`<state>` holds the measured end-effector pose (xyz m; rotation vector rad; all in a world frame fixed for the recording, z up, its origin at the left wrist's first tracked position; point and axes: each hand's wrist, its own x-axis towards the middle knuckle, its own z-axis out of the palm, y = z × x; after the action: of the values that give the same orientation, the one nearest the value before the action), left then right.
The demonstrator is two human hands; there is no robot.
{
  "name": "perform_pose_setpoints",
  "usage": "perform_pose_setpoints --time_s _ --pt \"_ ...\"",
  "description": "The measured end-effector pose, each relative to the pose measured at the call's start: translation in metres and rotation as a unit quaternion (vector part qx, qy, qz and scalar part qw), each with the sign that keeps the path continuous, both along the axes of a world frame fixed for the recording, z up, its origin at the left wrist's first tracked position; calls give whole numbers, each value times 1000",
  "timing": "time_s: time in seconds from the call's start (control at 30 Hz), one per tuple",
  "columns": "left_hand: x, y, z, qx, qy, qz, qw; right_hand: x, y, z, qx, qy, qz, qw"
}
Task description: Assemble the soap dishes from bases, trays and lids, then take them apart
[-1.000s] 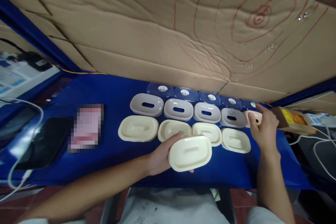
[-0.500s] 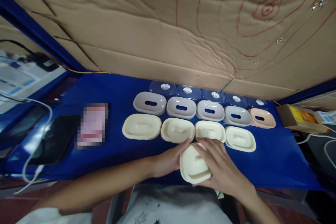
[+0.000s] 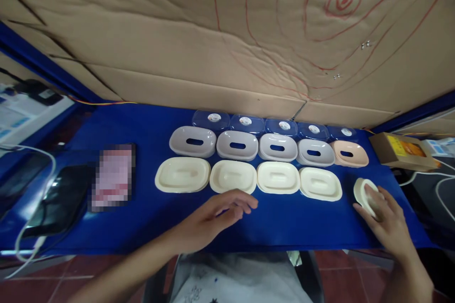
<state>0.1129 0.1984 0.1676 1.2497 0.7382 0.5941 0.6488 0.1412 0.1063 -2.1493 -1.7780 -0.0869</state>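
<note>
On the right of the blue table, my right hand (image 3: 387, 218) grips a cream oval soap dish base (image 3: 363, 194), tilted, with part of it behind the fingers. My left hand (image 3: 223, 213) hovers in front of the cream row with fingers loosely curled apart, holding nothing. Several matching cream bases (image 3: 320, 183) lie in a row before it. Behind them stand several lilac soap dishes (image 3: 237, 144) with slots, and one peach dish (image 3: 350, 154) at the right end. Clear lids (image 3: 247, 125) with round white labels line the back.
A cardboard panel (image 3: 159, 47) rises behind the blue table (image 3: 277, 227). To the left lie a pixelated phone (image 3: 112, 175), a black device (image 3: 64, 199) and a white cable (image 3: 39, 246). An open cardboard box (image 3: 401, 151) stands at the right end.
Both hands were together on the cream base at the front middle. The left has let go; the right has carried the base to the right end of the row. The view has shifted slightly.
</note>
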Motion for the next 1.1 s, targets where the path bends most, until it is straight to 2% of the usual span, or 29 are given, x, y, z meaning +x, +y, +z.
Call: perform_pose_setpoints --time_s 0.07,0.1,0.17,0.23,0.37,0.47,0.53,0.67,0.83,0.97,1.1 --pt "-18 -9 0 100 53 79 990 6 -3 -11 9 -16 9 1000" --pt "-29 -13 -2 167 88 120 975 8 -3 -14 10 -27 12 1000" --pt "-49 -22 -9 292 166 177 925 9 0 -16 -5 -45 23 999" --pt "-67 -28 -18 365 244 223 870 12 5 -16 -29 -43 46 998" --pt "-87 -33 -31 445 333 288 780 15 13 -13 -87 4 73 994" --pt "-89 -29 -37 476 373 304 736 10 14 -10 -121 49 76 989" --pt "-88 -23 -40 495 401 293 713 3 12 -9 -118 70 71 988" --pt "-81 -12 -49 517 455 235 686 -12 11 -10 -85 70 54 992" --pt "-73 -11 -66 513 475 157 697 -17 20 -12 -65 82 36 994" --pt "-68 -12 -74 501 485 155 700 -17 32 -13 -41 82 48 995" --pt "-62 -13 -74 499 490 167 695 -28 41 -17 -1 58 47 997"
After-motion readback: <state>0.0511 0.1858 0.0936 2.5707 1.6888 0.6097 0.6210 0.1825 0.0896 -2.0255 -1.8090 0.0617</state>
